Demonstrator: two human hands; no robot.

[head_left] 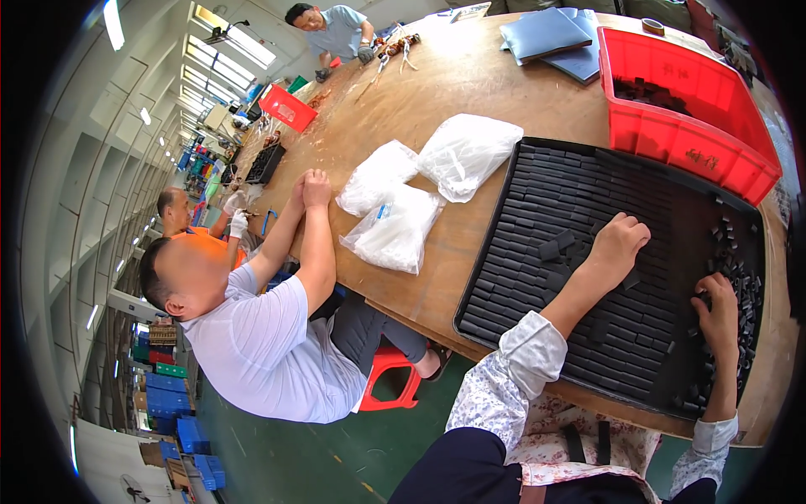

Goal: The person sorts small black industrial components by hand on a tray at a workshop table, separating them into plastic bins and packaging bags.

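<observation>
A large black tray (495, 227) lies before me, lined with rows of small black rectangular pieces (537, 197). My left hand (617, 245) is over the middle of these rows, fingers curled together; whatever they hold is hidden. Around it several loose black pieces (554, 246) rest on top of the rows. My right hand (718, 309) is at the tray's right side, beside a heap of loose black pieces (750, 290). Its fingers are bent towards the thumb, and I cannot make out what is between them.
A red crate (693, 139) with dark pieces inside stands at the tray's far edge. Clear plastic bags (395, 227) lie left of the tray, dark blue folders (546, 38) beyond. A person in a white shirt (260, 344) sits at left; other people work farther along the table.
</observation>
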